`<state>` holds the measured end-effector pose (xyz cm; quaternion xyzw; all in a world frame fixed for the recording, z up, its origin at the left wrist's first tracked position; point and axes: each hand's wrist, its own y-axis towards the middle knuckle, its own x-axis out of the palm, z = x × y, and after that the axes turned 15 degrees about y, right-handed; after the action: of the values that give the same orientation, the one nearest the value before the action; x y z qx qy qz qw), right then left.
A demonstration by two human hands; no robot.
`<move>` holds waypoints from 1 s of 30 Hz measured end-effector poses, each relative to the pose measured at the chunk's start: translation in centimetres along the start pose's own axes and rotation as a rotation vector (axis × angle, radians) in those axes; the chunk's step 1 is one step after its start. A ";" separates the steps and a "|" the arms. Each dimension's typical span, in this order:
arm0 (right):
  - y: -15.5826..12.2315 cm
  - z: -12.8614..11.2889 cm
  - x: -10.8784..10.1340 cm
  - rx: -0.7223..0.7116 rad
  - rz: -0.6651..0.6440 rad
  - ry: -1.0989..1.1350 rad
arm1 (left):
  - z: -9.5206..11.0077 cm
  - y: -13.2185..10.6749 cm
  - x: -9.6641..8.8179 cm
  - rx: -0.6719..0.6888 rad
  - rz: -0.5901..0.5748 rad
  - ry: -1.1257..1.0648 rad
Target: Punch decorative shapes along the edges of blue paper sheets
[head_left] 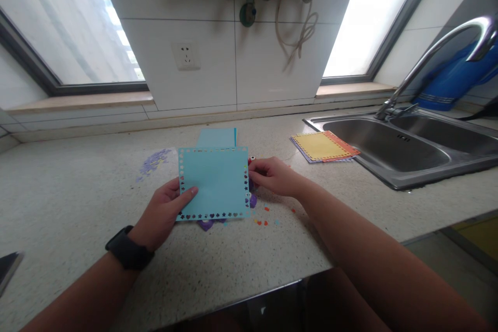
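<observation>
A light blue paper sheet (218, 181), with small shapes such as hearts and stars punched along its edges, is held up above the counter. My left hand (165, 207) is closed on its left side, thumb lying on the front. At the right edge, my right hand (274, 176) has its fingers pinched together; whatever is between them is hidden. Purple craft punches (206, 224) show partly from behind and below the sheet. Small orange paper bits (266, 209) and a few blue ones are scattered just right of it. Behind stands or lies more light blue paper (217, 137), partly covered.
A heap of lavender and yellow paper bits (153, 162) lies on the speckled counter (97, 176) to the left. Yellow, orange and purple punched sheets (319, 145) are stacked at the right, overlapping the rim of the steel sink (400, 179). A dark object sits at the far left edge.
</observation>
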<state>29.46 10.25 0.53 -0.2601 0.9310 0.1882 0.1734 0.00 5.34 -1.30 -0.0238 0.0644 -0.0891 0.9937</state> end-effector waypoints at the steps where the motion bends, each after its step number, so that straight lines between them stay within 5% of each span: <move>1: 0.0 -0.1 -0.1 -0.003 -0.007 -0.044 | 0.0 0.0 0.0 0.001 0.001 0.000; 14: 0.1 -0.6 -0.3 0.006 -0.051 -0.271 | 0.1 0.1 0.1 0.000 0.011 0.011; 30: 0.1 -0.7 -0.3 0.019 -0.059 -0.299 | 0.3 -0.1 0.1 -0.001 0.017 0.022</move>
<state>29.52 10.15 1.30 -0.2545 0.8886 0.2107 0.3182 0.15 5.23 -1.03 -0.0230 0.0756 -0.0808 0.9936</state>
